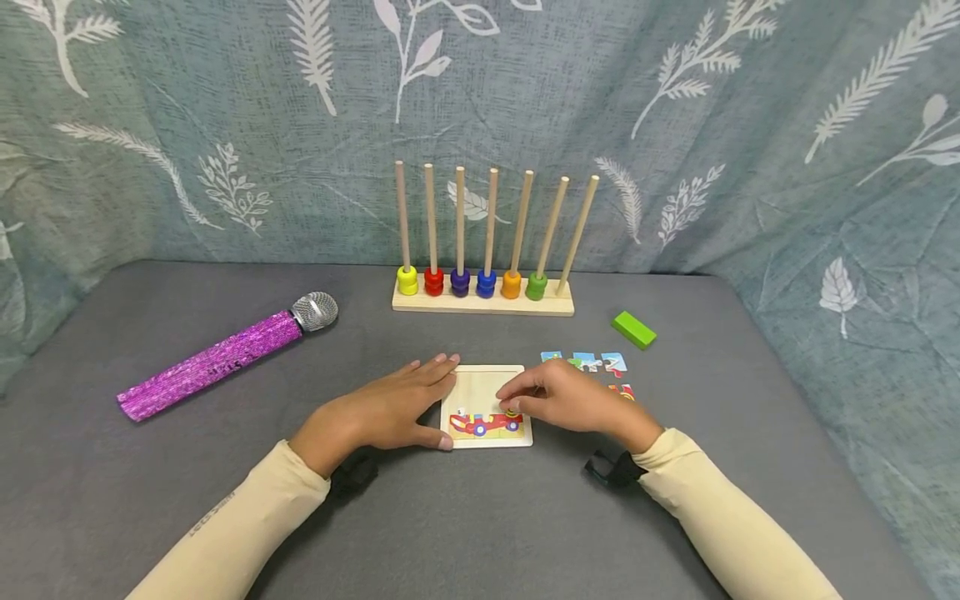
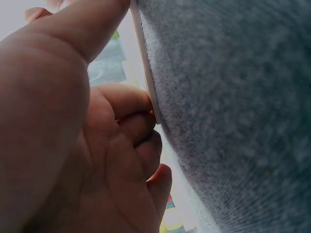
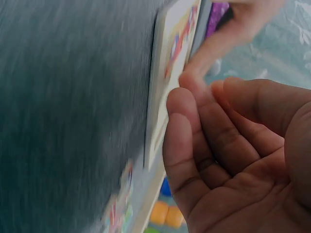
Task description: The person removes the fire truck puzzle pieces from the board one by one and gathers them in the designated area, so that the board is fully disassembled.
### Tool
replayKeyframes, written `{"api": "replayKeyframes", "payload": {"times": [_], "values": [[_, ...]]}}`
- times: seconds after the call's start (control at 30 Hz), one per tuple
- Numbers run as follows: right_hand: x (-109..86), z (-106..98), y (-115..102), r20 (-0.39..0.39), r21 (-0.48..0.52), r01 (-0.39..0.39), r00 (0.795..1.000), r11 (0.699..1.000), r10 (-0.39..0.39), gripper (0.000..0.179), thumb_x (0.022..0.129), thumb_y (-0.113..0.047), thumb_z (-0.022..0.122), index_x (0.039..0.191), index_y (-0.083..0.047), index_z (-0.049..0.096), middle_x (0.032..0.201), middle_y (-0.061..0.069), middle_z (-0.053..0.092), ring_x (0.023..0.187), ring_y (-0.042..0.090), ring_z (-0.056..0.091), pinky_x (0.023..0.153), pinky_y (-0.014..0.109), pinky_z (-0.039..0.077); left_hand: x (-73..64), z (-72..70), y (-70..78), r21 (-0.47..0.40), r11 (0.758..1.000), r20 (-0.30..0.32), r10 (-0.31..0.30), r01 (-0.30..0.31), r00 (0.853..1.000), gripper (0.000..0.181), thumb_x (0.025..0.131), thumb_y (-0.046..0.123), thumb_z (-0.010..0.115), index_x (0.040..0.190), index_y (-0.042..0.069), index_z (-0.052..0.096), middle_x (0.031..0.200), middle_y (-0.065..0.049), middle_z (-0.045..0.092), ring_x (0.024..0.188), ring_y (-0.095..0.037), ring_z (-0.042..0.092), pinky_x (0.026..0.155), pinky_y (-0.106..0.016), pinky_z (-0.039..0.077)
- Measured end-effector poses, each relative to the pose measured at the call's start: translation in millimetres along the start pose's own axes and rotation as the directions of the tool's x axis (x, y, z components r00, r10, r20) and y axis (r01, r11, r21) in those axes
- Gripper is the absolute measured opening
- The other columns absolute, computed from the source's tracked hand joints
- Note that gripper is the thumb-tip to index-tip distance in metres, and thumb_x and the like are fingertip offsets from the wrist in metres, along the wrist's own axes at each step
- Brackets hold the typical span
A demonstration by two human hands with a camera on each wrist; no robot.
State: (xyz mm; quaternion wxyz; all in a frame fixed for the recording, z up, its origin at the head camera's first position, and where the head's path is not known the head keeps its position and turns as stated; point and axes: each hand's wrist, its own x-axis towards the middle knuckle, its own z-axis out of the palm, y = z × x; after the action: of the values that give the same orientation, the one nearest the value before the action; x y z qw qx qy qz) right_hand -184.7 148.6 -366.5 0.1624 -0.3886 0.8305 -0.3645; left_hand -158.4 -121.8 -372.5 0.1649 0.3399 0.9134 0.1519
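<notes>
A shallow wooden puzzle tray [image 1: 480, 390] lies on the grey table, a row of pieces with a red vehicle [image 1: 480, 427] along its near side. My left hand [image 1: 397, 404] lies palm down at the tray's left edge, fingers extended and thumb at the near corner; the left wrist view shows fingertips right at the wooden edge. Over the tray's right side, my right hand [image 1: 566, 396] brings thumb and index fingertip together at a small yellow-green puzzle piece [image 1: 512, 412], mostly hidden under them. In the right wrist view the other fingers [image 3: 177, 136] are bent.
Several loose puzzle pieces [image 1: 613, 363] lie right of the tray, some partly behind my right hand. A green block [image 1: 633, 330] sits beyond them. Behind the tray stands a wooden peg stand [image 1: 483, 306] with coloured beads. At the left lies a microphone [image 1: 225, 358] with a glittery purple handle.
</notes>
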Motion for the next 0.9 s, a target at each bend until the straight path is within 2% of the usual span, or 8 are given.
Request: {"api": "replayKeyframes", "payload": {"times": [0.2,0.43,0.57,0.63,0.77,0.87,0.9], "values": [[6.8,10.6,-5.9,0.028,0.048,0.017,0.999,0.999,-0.018,0.022,0.094,-0.001,0.058,0.112,0.000,0.072,0.099,0.001,0.073,0.061,0.001,0.048,0.053,0.020,0.037,-0.4,0.5,0.2,0.001,1.000,-0.018,0.006,-0.006,1.000,0.090,0.087,0.044,0.071,0.149,-0.006,0.029,0.159,-0.018,0.015,0.146,-0.033,0.013,0.116,-0.047,0.012],[12.7,15.6,-11.9,0.019,0.137,0.009,1.000,0.991,-0.011,0.024,0.097,-0.006,0.057,0.117,0.000,0.069,0.098,0.003,0.073,0.061,0.004,0.049,0.056,0.022,0.040,-0.1,1.8,0.2,0.015,1.000,-0.035,0.018,-0.018,0.999,0.089,0.086,0.045,0.071,0.148,-0.006,0.032,0.159,-0.018,0.017,0.145,-0.034,0.015,0.115,-0.048,0.014],[15.8,18.3,-13.8,0.013,0.153,-0.005,1.000,0.988,0.003,0.026,0.097,-0.009,0.057,0.120,-0.001,0.068,0.100,0.003,0.072,0.053,0.006,0.040,0.052,0.023,0.036,0.5,2.6,-0.3,0.011,1.000,-0.029,0.015,-0.014,0.999,0.089,0.086,0.045,0.071,0.149,-0.005,0.032,0.159,-0.018,0.017,0.146,-0.034,0.014,0.115,-0.048,0.014],[17.1,19.6,-14.4,0.015,0.151,-0.021,1.000,0.988,0.019,0.027,0.098,-0.010,0.057,0.121,-0.001,0.068,0.094,0.003,0.071,0.051,0.007,0.039,0.051,0.023,0.036,1.3,2.7,-0.6,0.007,1.000,-0.022,0.014,-0.014,1.000,0.089,0.086,0.045,0.071,0.149,-0.005,0.032,0.159,-0.018,0.017,0.146,-0.033,0.013,0.115,-0.048,0.014],[20.7,22.0,-15.9,0.016,0.130,-0.026,1.000,0.991,0.024,0.027,0.097,-0.009,0.056,0.120,-0.001,0.068,0.097,0.005,0.072,0.053,0.007,0.043,0.053,0.023,0.040,2.6,1.4,-0.7,0.002,1.000,-0.015,0.014,-0.014,1.000,0.089,0.087,0.045,0.071,0.149,-0.005,0.031,0.159,-0.017,0.016,0.146,-0.033,0.013,0.115,-0.048,0.015],[23.2,24.6,-17.4,0.011,0.109,-0.013,1.000,0.994,0.012,0.027,0.096,-0.005,0.055,0.118,0.000,0.069,0.109,0.005,0.071,0.067,0.002,0.055,0.060,0.022,0.047,2.2,0.7,-0.9,0.003,1.000,-0.020,0.017,-0.017,1.000,0.089,0.086,0.044,0.071,0.149,-0.005,0.032,0.159,-0.018,0.017,0.146,-0.033,0.013,0.115,-0.048,0.015],[23.8,25.4,-17.9,0.010,0.104,-0.008,1.000,0.995,0.008,0.026,0.096,-0.005,0.055,0.117,0.000,0.069,0.108,0.005,0.071,0.070,0.002,0.056,0.061,0.021,0.048,1.8,0.7,-1.0,0.004,1.000,-0.021,0.015,-0.015,1.000,0.088,0.086,0.044,0.072,0.148,-0.005,0.032,0.159,-0.018,0.017,0.146,-0.033,0.013,0.115,-0.048,0.015]]}}
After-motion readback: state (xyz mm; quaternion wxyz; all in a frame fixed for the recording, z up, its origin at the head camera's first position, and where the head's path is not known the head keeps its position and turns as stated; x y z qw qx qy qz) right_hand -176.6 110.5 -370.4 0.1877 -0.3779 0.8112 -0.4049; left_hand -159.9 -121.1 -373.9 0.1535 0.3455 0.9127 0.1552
